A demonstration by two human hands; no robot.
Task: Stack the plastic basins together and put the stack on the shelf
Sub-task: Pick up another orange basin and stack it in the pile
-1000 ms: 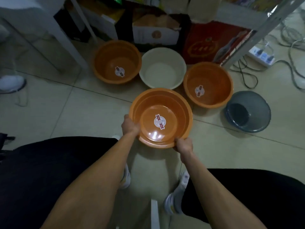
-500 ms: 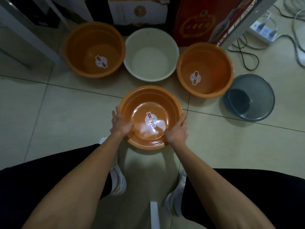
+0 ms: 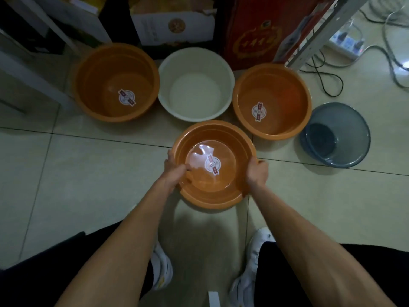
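I hold an orange basin (image 3: 213,196) with a round sticker in its bottom, just above the tiled floor in front of me. My left hand (image 3: 174,171) grips its left rim with the thumb inside. My right hand (image 3: 256,171) clasps its right rim. Behind it stand an orange basin (image 3: 117,83) at the left, a white basin (image 3: 195,84) in the middle and another orange basin (image 3: 271,100) at the right. A smaller translucent grey basin (image 3: 335,134) sits furthest right.
Cardboard boxes (image 3: 174,25) and a red box (image 3: 256,32) line the back under a metal shelf frame (image 3: 316,38). A power strip (image 3: 346,42) and loose cables (image 3: 327,78) lie at the right. A white table leg (image 3: 28,76) runs at the left. My shoes (image 3: 252,269) are below.
My hands shifted from the near rim to the sides of the orange basin, and my left thumb now hooks inside. The view has tilted down and closer to the floor.
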